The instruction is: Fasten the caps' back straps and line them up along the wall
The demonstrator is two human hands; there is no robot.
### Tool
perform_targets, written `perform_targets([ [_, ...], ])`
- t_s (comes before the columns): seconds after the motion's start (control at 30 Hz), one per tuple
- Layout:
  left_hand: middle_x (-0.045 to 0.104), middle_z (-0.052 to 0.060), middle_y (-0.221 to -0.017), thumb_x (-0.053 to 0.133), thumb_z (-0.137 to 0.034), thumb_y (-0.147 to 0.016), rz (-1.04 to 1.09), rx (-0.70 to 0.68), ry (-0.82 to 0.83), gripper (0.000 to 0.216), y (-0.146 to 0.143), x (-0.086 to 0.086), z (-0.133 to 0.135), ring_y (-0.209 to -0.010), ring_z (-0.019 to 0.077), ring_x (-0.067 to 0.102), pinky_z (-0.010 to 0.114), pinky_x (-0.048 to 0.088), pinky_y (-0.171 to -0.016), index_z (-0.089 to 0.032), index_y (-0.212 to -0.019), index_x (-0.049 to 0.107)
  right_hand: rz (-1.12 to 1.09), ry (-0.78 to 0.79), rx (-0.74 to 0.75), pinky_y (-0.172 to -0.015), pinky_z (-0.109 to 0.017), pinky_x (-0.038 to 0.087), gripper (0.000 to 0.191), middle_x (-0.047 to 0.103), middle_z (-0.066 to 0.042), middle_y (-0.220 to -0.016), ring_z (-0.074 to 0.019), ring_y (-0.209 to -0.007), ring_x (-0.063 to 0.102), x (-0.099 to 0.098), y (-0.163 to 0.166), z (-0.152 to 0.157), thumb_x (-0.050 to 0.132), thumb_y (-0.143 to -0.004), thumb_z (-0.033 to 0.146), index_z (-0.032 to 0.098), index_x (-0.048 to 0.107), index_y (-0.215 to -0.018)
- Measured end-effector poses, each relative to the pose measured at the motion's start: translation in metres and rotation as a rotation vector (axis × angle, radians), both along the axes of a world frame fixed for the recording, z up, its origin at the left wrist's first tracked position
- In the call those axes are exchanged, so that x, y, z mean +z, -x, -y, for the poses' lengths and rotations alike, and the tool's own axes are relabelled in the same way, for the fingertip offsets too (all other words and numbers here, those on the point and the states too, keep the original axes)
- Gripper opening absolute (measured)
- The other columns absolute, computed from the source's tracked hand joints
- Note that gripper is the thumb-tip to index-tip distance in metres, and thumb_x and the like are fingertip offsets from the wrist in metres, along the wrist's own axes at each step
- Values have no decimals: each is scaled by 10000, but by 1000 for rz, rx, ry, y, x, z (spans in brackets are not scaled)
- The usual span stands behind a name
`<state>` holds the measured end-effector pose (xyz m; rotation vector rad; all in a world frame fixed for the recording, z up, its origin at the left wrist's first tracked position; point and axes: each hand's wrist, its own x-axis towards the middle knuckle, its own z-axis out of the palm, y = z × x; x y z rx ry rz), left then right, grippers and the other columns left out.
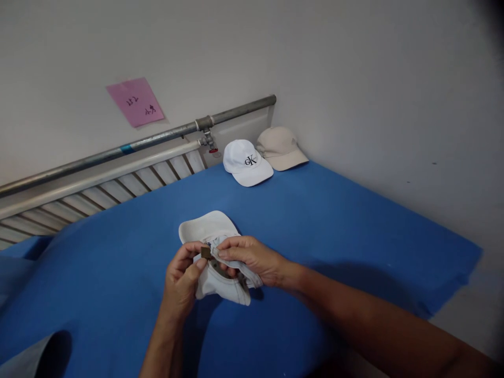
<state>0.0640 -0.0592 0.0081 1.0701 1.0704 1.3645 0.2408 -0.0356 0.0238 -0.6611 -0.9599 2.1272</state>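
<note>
A white cap point(208, 227) lies upside down on the blue cloth point(315, 220), brim pointing away from me. My left hand point(181, 278) pinches the small dark metal buckle point(205, 252) of the cap's back strap. My right hand point(252, 260) is closed on the pale strap point(236, 270) right beside the buckle, fingers curled over it. Both hands meet above the cap's rear opening and hide most of the crown.
Two more caps rest at the far edge of the cloth near the wall: a white one with a black logo point(247, 163) and a beige one point(280, 148). A metal pipe with a valve point(207, 131) runs along the wall. A pink note point(136, 102) is stuck above it.
</note>
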Motion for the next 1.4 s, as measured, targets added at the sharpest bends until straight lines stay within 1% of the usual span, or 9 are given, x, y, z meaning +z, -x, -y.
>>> perform_targets([
  [0.27,664,-5,-702,774,-336,-642,61,0,-10,238,-7,7,2,-582,114,607,190,498,-545,-198,-819,696,-4,58,-35,-469,-189,362,241,595,23,-589,-55,-455,506,0,1,-1,760,-649,260,132,600,-775],
  [0.4,670,-7,-702,779,-337,-627,78,6,-4,242,-10,8,3,-571,114,609,198,510,-540,-195,-805,695,-50,83,5,-466,-183,357,258,598,28,-580,-50,-447,502,0,1,-1,772,-627,248,133,595,-774],
  [0.53,682,3,-690,768,-339,-628,91,-8,22,252,-12,8,3,-544,137,629,226,522,-515,-187,-811,684,-95,119,31,-465,-177,358,279,602,31,-574,-48,-450,501,-3,2,-2,788,-608,240,134,587,-771],
  [0.67,702,19,-693,751,-342,-646,100,-50,36,258,-10,5,2,-500,149,627,258,528,-501,-188,-833,663,-180,168,96,-456,-163,346,273,588,34,-567,-46,-456,498,-6,3,-3,784,-609,213,140,569,-760],
  [0.73,703,25,-701,746,-346,-651,89,-67,44,269,-8,3,1,-511,160,634,273,532,-506,-188,-851,658,-205,193,138,-442,-156,332,271,584,31,-567,-46,-452,499,-6,3,-4,782,-614,211,139,564,-760],
  [0.83,689,14,-717,750,-346,-644,65,-40,41,277,-6,1,1,-538,153,631,258,526,-515,-185,-852,662,-224,197,158,-427,-147,323,254,580,27,-564,-42,-447,498,-6,3,-4,775,-622,199,129,571,-757],
  [1.0,665,5,-740,772,-336,-624,43,7,46,284,-5,-1,0,-606,131,612,220,501,-564,-178,-845,687,-199,181,149,-445,-147,342,239,594,20,-570,-44,-447,502,-8,3,-4,767,-628,193,128,577,-758],
  [1.23,659,-3,-773,760,-349,-672,20,-30,54,265,-4,-2,1,-646,128,601,223,489,-605,-199,-881,696,-132,129,103,-461,-159,345,267,587,25,-558,-46,-443,493,-7,3,-2,783,-619,240,133,584,-761],
  [1.4,659,-12,-730,751,-353,-700,17,-47,58,234,-8,0,3,-600,126,602,226,488,-581,-206,-870,688,-82,111,42,-464,-177,358,274,604,25,-581,-48,-443,488,-6,3,-1,783,-624,258,139,585,-771],
])
